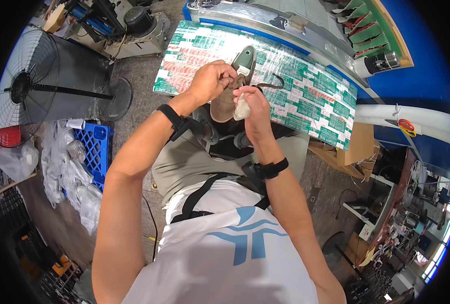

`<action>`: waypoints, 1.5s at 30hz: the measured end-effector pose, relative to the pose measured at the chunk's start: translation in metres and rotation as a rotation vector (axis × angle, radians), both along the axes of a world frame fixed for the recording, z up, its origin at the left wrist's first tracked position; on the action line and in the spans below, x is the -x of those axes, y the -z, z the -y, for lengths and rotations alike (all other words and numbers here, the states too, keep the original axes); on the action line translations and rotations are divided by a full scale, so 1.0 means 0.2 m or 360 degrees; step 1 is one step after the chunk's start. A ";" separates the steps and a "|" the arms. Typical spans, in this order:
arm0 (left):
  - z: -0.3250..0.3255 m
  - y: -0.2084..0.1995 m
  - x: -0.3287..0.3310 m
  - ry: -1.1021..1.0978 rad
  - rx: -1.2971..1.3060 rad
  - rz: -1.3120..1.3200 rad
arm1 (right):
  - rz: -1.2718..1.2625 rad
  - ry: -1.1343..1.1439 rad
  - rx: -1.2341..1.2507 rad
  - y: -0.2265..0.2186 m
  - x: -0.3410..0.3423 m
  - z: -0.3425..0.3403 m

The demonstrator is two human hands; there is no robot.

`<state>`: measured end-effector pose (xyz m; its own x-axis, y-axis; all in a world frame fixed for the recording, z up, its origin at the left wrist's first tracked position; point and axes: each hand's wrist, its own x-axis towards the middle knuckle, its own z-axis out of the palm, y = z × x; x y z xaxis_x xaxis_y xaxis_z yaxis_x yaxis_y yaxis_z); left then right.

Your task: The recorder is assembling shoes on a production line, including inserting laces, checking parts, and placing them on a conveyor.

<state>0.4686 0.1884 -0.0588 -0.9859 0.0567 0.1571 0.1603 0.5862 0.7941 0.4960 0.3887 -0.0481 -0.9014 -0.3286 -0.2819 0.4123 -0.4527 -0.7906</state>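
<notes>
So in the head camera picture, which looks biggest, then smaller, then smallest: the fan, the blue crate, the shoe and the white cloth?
1. Fan, largest, though the fisheye rim bends it.
2. Blue crate and shoe: too alike to rank, and bags hide part of the crate.
3. White cloth in the right hand, smallest.

A shoe (233, 83) is being held over the near edge of the worktop (306, 91), gripped by the left hand (211, 80) on its left and the right hand (253, 104) on its right. Left of the worktop, a fan (30, 86) is being kept on the floor, with a crate (96, 147) nearer than it.
</notes>
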 end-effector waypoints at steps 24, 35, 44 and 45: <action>-0.12 -0.10 0.00 0.0005 0.0324 -0.0213 | -0.1575 0.0240 -0.1035 -0.25 0.05 0.00; -0.09 -0.16 0.19 -0.0599 -0.1318 0.0496 | -0.0098 0.1016 0.0121 -0.19 0.24 -0.58; 0.54 -0.25 0.64 -0.0487 -0.1657 0.0049 | -0.0056 0.1362 -0.0338 -0.07 0.32 -1.11; 0.48 -0.26 0.65 -0.0473 -0.1662 0.0055 | -0.0067 0.1331 -0.0574 -0.06 0.30 -1.14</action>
<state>0.3394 0.0924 -0.0068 -0.9430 -0.3304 -0.0390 0.0914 -0.3699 0.9246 0.4352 0.6170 -0.0370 -0.8180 0.5384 -0.2024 0.0284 -0.3136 -0.9491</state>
